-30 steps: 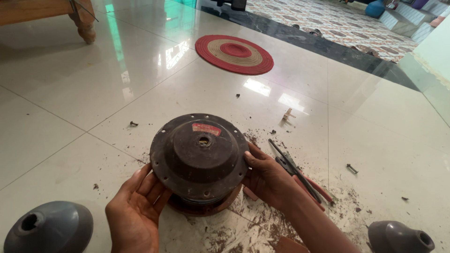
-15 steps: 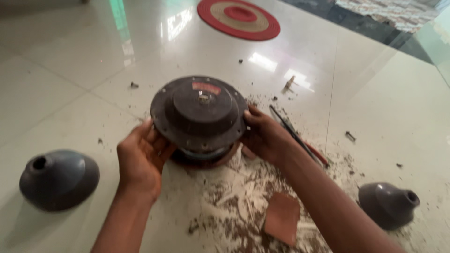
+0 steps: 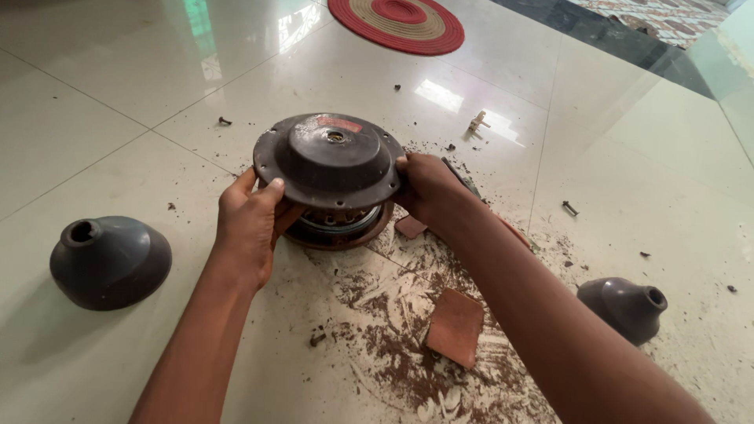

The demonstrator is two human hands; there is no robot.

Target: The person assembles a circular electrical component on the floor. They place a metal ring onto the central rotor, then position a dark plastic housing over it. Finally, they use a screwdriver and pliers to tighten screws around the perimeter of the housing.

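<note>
Both hands are on the dark round motor cover (image 3: 328, 159), raised just above the base half (image 3: 339, 226) on the tiled floor (image 3: 118, 102). To do this well, I'd judge an even, level lift matters, so the cover doesn't bind on the windings beneath. The left hand (image 3: 250, 224) cups the near-left rim, fingers curled under, thumb on top; the right hand (image 3: 428, 188) pinches the right rim, closed firmly, forearm angled in from lower right. Rusty dust (image 3: 393, 345) lies below.

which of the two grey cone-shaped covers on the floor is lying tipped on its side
The smaller-looking grey cover beyond the right forearm: its round hole faces sideways. The other grey cover, left of the left hand, sits base down with its hole on top.
</note>
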